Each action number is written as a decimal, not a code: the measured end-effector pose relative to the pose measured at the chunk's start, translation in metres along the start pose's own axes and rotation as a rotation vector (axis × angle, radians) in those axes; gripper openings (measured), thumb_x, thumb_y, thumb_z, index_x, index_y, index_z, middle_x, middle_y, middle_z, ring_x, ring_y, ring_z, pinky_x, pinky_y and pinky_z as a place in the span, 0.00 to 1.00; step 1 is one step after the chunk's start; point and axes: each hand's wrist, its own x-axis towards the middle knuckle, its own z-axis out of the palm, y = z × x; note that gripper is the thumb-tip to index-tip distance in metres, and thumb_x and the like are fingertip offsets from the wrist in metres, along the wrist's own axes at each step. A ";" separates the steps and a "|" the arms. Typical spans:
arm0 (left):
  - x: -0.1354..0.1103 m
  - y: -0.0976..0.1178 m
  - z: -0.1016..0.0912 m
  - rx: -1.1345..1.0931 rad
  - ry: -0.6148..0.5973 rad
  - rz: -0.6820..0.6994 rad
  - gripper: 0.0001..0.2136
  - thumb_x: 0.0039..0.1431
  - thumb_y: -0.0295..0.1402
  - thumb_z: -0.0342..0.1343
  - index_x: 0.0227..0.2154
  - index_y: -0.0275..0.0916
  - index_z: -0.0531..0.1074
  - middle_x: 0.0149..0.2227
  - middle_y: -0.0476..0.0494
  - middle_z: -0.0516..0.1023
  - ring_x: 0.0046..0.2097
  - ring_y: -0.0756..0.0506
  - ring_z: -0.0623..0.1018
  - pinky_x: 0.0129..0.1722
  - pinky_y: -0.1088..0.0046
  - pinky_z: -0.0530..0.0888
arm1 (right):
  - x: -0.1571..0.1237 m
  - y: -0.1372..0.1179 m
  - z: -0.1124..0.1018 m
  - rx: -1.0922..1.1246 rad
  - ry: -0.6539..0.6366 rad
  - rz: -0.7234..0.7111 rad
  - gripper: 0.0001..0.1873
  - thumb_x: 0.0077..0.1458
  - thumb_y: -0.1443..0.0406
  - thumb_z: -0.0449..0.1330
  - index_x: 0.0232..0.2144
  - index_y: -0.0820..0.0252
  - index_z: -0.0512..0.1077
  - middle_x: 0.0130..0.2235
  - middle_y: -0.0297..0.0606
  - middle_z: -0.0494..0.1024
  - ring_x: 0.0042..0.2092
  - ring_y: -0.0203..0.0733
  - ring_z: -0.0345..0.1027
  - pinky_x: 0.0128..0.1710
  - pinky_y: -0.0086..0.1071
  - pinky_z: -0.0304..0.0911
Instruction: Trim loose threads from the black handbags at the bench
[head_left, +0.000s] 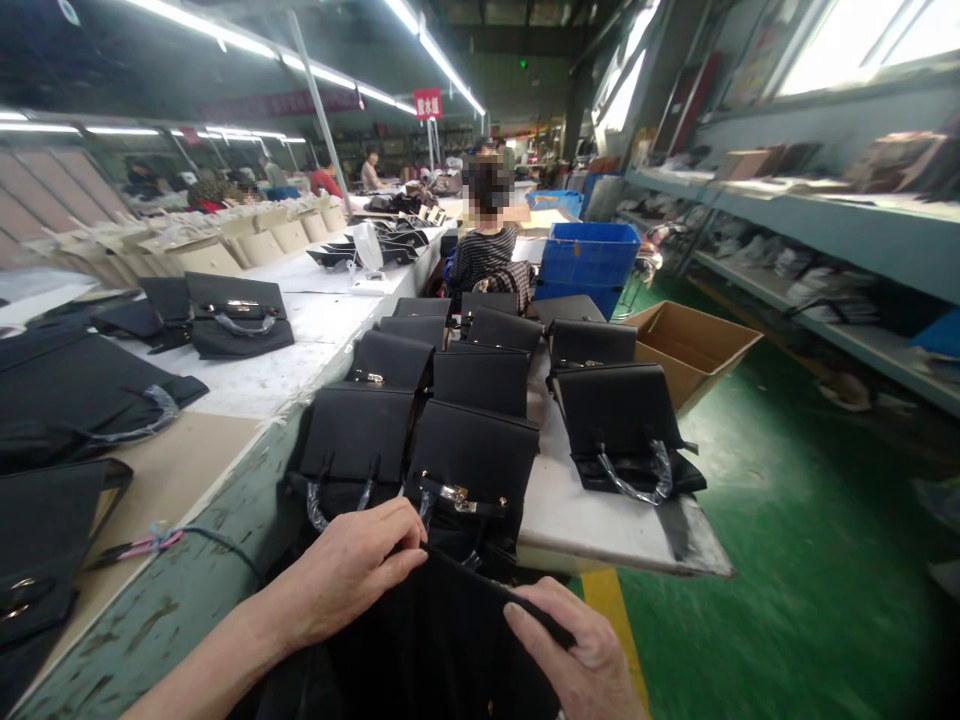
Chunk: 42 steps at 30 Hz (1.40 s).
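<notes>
A black handbag (450, 640) is close in front of me at the bottom of the view, its lower part cut off by the frame. My left hand (367, 555) pinches the left end of its upper edge between thumb and fingers. Farther right along the same edge, my right hand (574, 645) grips it with the thumb on the near side. Just beyond stands a black handbag with a gold clasp (454, 495). Left of that is another black handbag (356, 435), its handles wrapped in clear plastic.
Several black bags fill the white table (577, 530) ahead; one black bag (622, 420) sits at its right corner. A cardboard box (694, 345) and a blue bin (589, 265) stand beyond. Pink-handled snips (146, 543) lie on the left bench. A person in stripes (484, 255) sits ahead.
</notes>
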 end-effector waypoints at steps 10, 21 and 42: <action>0.002 -0.002 0.001 -0.029 0.026 0.005 0.05 0.63 0.30 0.53 0.31 0.39 0.68 0.36 0.50 0.74 0.37 0.48 0.72 0.38 0.75 0.66 | 0.005 0.002 0.000 -0.010 -0.015 -0.066 0.10 0.63 0.60 0.56 0.36 0.53 0.77 0.36 0.33 0.78 0.38 0.40 0.73 0.40 0.25 0.67; -0.004 -0.001 -0.004 -0.263 -0.087 0.003 0.07 0.62 0.30 0.57 0.27 0.40 0.70 0.51 0.51 0.71 0.50 0.48 0.73 0.50 0.76 0.65 | -0.003 0.027 -0.003 0.009 0.020 -0.066 0.10 0.58 0.64 0.62 0.43 0.51 0.68 0.41 0.31 0.75 0.43 0.38 0.71 0.43 0.26 0.67; -0.011 -0.003 -0.006 -0.111 -0.322 0.231 0.07 0.56 0.23 0.61 0.28 0.43 0.76 0.66 0.56 0.58 0.67 0.40 0.56 0.65 0.61 0.57 | 0.005 0.007 -0.010 -0.127 0.102 -0.140 0.18 0.48 0.78 0.65 0.37 0.54 0.69 0.41 0.32 0.68 0.36 0.35 0.66 0.35 0.26 0.63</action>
